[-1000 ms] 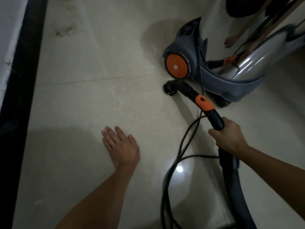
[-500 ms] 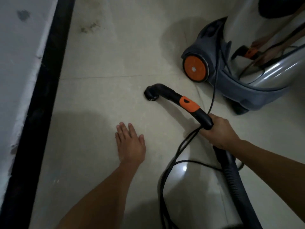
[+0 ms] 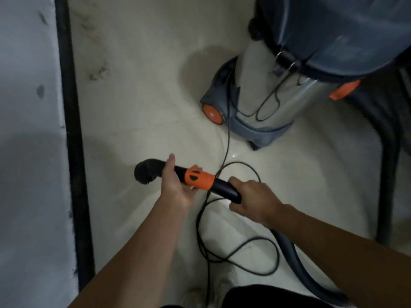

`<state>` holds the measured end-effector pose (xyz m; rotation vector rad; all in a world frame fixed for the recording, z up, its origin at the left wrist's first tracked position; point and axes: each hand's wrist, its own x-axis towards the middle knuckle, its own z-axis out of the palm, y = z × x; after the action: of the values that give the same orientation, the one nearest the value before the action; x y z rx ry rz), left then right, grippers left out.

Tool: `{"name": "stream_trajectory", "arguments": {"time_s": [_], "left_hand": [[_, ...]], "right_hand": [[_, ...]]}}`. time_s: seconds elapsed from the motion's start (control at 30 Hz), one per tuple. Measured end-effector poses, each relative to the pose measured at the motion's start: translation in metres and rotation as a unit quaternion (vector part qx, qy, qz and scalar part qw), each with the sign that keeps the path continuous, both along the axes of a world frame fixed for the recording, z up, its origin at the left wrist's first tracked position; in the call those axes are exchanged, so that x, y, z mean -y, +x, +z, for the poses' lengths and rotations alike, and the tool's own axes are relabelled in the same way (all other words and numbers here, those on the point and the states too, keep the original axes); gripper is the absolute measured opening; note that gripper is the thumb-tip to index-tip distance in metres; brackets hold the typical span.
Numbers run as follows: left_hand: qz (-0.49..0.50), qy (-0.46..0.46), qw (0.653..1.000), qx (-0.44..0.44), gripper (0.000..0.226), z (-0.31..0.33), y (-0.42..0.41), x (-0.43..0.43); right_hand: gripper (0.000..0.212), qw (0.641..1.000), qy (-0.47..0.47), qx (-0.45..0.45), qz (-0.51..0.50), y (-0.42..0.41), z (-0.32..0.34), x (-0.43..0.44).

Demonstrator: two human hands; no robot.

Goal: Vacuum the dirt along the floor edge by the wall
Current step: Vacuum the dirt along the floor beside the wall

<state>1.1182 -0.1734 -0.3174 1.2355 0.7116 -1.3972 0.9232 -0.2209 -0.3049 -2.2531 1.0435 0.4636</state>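
The left hand [image 3: 175,190] gripped the black vacuum wand [image 3: 223,187] ahead of its orange collar [image 3: 200,179], the right hand [image 3: 255,196] behind it, with the dirt [image 3: 97,74] well beyond on the floor [image 3: 144,121] near the skirting [image 3: 73,130].

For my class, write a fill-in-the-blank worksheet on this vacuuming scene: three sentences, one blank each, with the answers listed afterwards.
1. The collar on the black suction tube is coloured ___.
2. The number of hands gripping the tube is ___: the left hand ahead of the right hand.
3. The thin power cord lies in loops on the ___.

Answers: orange; two; floor.
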Motion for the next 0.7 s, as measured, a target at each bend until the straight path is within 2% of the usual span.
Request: {"name": "stream_trajectory", "arguments": {"time_s": [0.07, 0.17, 0.23, 0.3, 0.43, 0.53, 0.6, 0.7], "left_hand": [[0.016, 0.035, 0.999, -0.019, 0.04, 0.039, -0.007, 0.021], [0.026, 0.044, 0.999, -0.001, 0.047, 0.093, -0.016, 0.063], [0.016, 0.043, 0.999, 0.029, 0.043, 0.119, -0.021, 0.093], [-0.003, 0.041, 0.998, 0.045, 0.036, 0.141, -0.025, 0.125], [-0.025, 0.035, 0.995, 0.092, 0.025, 0.184, -0.025, 0.193], [-0.06, 0.029, 0.991, 0.113, 0.022, 0.218, -0.027, 0.237], [-0.082, 0.027, 0.987, 0.134, 0.02, 0.234, -0.025, 0.262], [-0.113, 0.015, 0.982, 0.151, 0.019, 0.25, -0.02, 0.291]], "right_hand": [[0.043, 1.0, -0.005, -0.012, 0.001, -0.009, 0.032, 0.002], [0.049, 0.999, -0.013, -0.01, -0.036, -0.02, 0.091, 0.031], [0.052, 0.995, -0.031, 0.011, -0.09, -0.029, 0.127, 0.059], [0.044, 0.983, -0.088, 0.056, -0.154, -0.038, 0.162, 0.092], [0.024, 0.901, -0.316, 0.173, -0.243, -0.044, 0.219, 0.178], [0.036, 0.856, -0.395, 0.16, -0.292, -0.045, 0.249, 0.25], [0.055, 0.869, -0.354, 0.103, -0.329, -0.044, 0.259, 0.298], [0.072, 0.915, -0.229, 0.0, -0.332, -0.042, 0.255, 0.347]]}}
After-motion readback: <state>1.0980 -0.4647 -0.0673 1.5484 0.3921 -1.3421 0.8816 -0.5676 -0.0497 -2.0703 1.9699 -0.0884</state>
